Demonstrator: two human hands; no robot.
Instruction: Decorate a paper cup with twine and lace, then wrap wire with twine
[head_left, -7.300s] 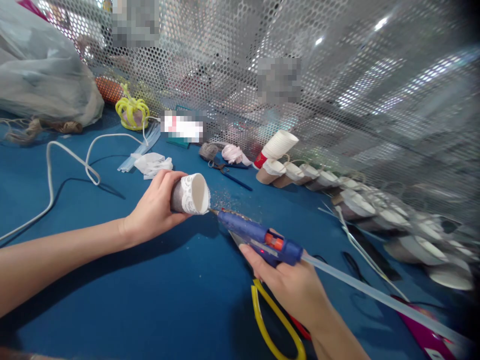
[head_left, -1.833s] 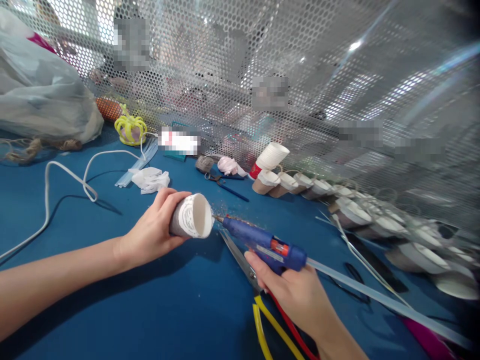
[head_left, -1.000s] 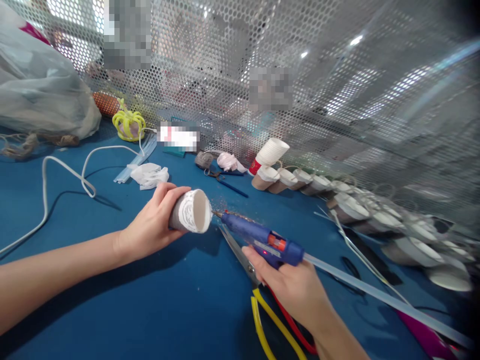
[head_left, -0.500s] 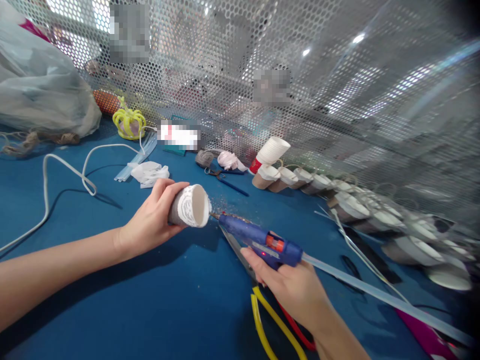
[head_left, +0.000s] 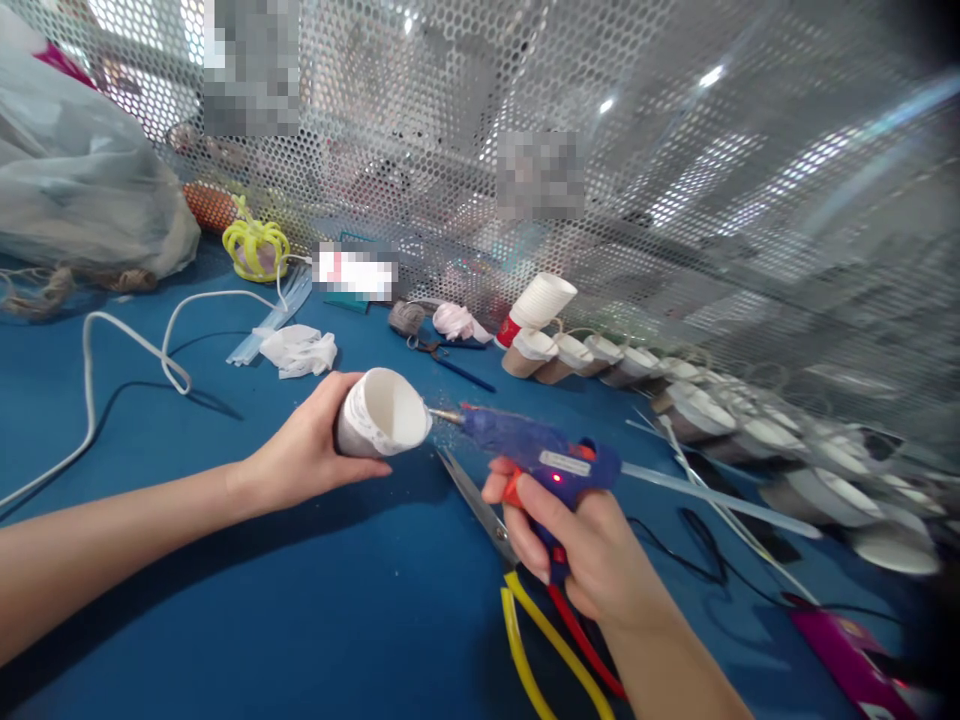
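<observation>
1. Head view: the left hand [head_left: 311, 440] grips the cup [head_left: 365, 428], left of the scissors' [head_left: 480, 505] tips.
2. The right hand [head_left: 592, 550] grips the glue gun [head_left: 525, 438] over the scissors, nozzle [head_left: 448, 416] beside the cup.
3. Probably best: steady nozzle, fingertips clear.

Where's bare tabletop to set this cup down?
Widest: the tabletop between the left forearm and the scissors. Smaller: between that forearm and the white cord. Crowded: the right, with paper cups and a purple item, and along the mesh.

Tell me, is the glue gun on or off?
The glue gun looks on: a red light glows on its side. Whether it's hot, I cannot tell.
</observation>
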